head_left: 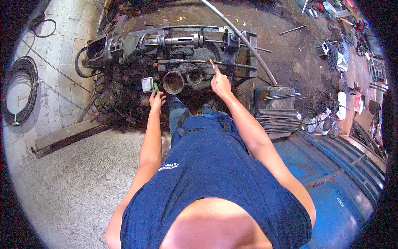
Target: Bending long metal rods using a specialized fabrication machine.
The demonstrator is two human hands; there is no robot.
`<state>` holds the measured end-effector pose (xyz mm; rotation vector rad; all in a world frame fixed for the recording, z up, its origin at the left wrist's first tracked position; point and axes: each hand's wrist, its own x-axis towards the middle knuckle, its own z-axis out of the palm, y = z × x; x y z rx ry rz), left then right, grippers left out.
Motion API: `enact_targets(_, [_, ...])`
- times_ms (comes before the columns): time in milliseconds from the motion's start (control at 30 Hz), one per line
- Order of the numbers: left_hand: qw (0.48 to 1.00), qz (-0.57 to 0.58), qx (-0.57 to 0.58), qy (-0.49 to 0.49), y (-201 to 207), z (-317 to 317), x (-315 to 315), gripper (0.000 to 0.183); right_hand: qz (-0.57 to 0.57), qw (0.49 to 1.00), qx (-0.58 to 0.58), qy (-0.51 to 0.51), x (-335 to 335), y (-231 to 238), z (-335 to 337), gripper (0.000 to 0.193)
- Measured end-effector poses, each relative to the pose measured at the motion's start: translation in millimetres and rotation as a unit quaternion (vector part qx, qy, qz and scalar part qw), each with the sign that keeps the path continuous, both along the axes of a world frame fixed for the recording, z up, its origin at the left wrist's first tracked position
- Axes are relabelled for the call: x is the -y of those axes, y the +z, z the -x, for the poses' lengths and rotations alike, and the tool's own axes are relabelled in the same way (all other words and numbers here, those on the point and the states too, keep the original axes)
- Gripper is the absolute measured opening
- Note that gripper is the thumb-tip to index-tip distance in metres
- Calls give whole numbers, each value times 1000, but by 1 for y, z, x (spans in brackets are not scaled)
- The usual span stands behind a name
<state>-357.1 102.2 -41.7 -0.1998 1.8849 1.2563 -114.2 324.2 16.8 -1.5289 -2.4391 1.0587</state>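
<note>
My left hand (157, 99) is closed around a small item with a green part (156, 86); a pale, boxy piece (147, 84) shows just beyond it. To the right, my right hand (220, 84) reaches over the near side of a dark, greasy machine (132, 45). Its fingers are closed on a slim, short stick-like thing (212, 64), too small to name, whose tip is at a long thin metal rod (186, 62). Between the hands sits a round, open metal cup (173, 82). A thick slotted shaft (180, 40) runs across the machine behind the rod.
A long pipe (240, 35) slants down to a metal stand (275, 99) bearing stacked rods. Blue sheet metal (323, 166) lies at right, near a cluttered shelf (352, 99). A coiled black hose (20, 91) hangs at left, above a beam (66, 135).
</note>
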Motion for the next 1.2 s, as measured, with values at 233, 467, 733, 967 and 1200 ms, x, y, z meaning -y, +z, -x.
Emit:
enact_targets(233, [1000, 0, -1, -1, 3, 1, 0, 45, -10, 994, -88, -68, -34, 39, 44, 58])
enact_targets(467, [1000, -1, 4, -8, 4, -1, 0, 46, -26, 995, -53, -83, -56, 43, 79, 62])
enact_targets(733, [1000, 1, 5, -3, -2, 2, 2, 43, 41, 999, -12, -20, -15, 38, 42, 57])
enact_targets(967, [1000, -6, 0, -10, -2, 2, 2, 44, -11, 999, 24, 25, 14, 7, 19, 63])
enact_targets(1200, [1000, -7, -8, -12, -10, 2, 2, 44, -35, 996, 62, 56, 11, 1, 7, 70])
